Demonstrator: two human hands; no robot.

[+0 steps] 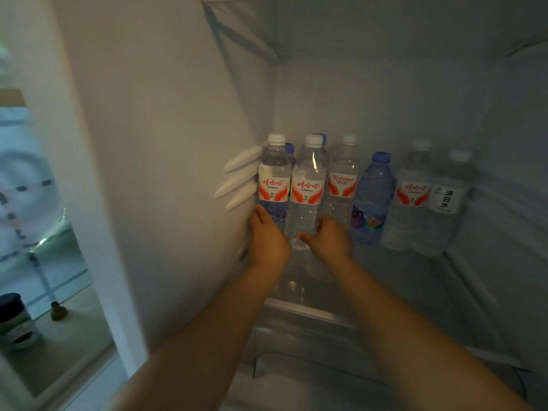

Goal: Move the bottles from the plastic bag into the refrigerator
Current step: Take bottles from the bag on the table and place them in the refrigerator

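Note:
Both my arms reach into the open refrigerator. My left hand (268, 237) is wrapped around the base of the leftmost water bottle (274, 176), which has a white cap and a red label and stands by the left wall. My right hand (329, 237) grips the base of the second red-label bottle (308, 185) right beside it. Further right along the glass shelf (400, 271) stand a third red-label bottle (342, 179), a blue-capped bottle (370, 200), another red-label bottle (412, 197) and a white-label bottle (446, 200). Two blue caps show behind the front bottles. The plastic bag is out of sight.
White rail ribs (240, 179) stick out from the refrigerator's left wall next to my left hand. An upper shelf (246, 34) hangs above. Below the glass shelf sits a clear drawer (296, 351). Outside at far left, a dark-lidded jar (14, 321) stands on a surface.

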